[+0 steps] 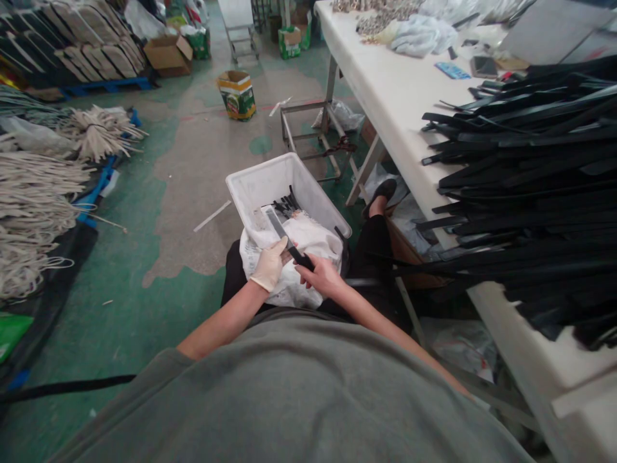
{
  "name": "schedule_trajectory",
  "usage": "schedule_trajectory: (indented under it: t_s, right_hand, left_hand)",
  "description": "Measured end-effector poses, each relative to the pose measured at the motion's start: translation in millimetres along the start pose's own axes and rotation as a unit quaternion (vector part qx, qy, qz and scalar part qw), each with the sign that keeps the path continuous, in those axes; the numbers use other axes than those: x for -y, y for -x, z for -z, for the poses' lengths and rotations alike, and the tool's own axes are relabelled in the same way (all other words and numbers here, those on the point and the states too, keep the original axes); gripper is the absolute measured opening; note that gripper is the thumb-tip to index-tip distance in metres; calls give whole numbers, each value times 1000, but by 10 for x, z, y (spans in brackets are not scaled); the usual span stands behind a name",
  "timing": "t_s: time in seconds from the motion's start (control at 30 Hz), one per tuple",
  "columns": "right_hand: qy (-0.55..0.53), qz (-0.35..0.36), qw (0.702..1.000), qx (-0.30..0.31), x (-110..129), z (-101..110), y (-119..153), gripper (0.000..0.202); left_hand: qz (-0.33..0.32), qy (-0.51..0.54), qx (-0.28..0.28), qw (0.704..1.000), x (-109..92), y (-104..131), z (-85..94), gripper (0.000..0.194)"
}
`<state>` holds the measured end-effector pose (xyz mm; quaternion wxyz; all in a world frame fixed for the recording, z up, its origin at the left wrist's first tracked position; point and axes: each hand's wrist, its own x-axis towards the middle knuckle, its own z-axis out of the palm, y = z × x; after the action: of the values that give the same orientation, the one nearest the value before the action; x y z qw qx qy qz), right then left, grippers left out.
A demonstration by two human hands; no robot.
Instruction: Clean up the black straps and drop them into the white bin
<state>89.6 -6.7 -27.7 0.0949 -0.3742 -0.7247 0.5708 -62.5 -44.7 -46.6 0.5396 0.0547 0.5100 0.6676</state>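
Observation:
A flat strip (276,222), grey towards its far end and black at the near end, slants over my lap; whether it is a strap or a bladed tool I cannot tell. My left hand (270,265), in a pale glove, is closed on its middle. Bare and closed, my right hand (322,275) grips the black near end. Beneath both hands a white cloth or sack (315,239) covers my lap and the near side of a white plastic bin (315,193). Inside the bin lie several short black pieces (288,203).
Long black straps (525,186) are heaped on the white table (385,96) at right, overhanging its edge. A metal frame (308,135) stands ahead, beyond the bin. Bundled cream cords (38,212) lie at left. A cardboard box (236,95) sits on the floor ahead.

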Motion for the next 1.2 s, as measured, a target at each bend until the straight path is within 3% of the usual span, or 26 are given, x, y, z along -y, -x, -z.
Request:
schedule_trajectory:
  t_s: [0.1, 0.2, 0.33, 0.4, 0.5, 0.6, 0.67, 0.8, 0.87, 0.93, 1.03, 1.2]
  right_hand:
    - [78, 8, 997, -8, 6, 79, 75, 21]
    - [105, -18, 994, -8, 40, 123, 76, 26]
    - [92, -13, 995, -36, 159, 134, -82, 31]
    - [68, 8, 997, -26, 195, 158, -151, 36]
    - [60, 21, 998, 17, 154, 199, -151, 32]
    - [94, -13, 995, 19, 55, 179, -113, 24]
    - [97, -35, 995, 5, 18, 133, -142, 24]
    - [33, -16, 999, 6, 20, 108, -281, 33]
    - [9, -4, 999, 33, 13, 145, -284, 30]
    - [27, -7, 998, 52, -9, 177, -221, 25]
    - [91, -41, 994, 37, -34, 165, -115, 25]
    - [72, -42, 996, -8, -20, 101, -191, 33]
  left_hand:
    - [-28, 20, -34, 999, -133, -41, 28, 26]
    - [-46, 24, -40, 998, -102, -23, 45, 28]
    - [-22, -26, 66, 997, 129, 40, -14, 36]
    - [-16, -34, 98, 994, 125, 9, -28, 37]
    - [-36, 1, 28, 999, -121, -141, 52, 31]
    - [-17, 11, -40, 999, -304, -246, 181, 24]
    - [12, -10, -19, 1000, -210, -222, 200, 24]
    - [54, -27, 91, 994, 124, -121, 87, 32]
    - [44, -1, 64, 997, 81, -154, 69, 31]
    - [35, 21, -3, 999, -91, -230, 108, 25]
    - [42, 18, -59, 997, -247, -274, 173, 17]
    - [84, -3, 12, 996, 116, -103, 38, 19]
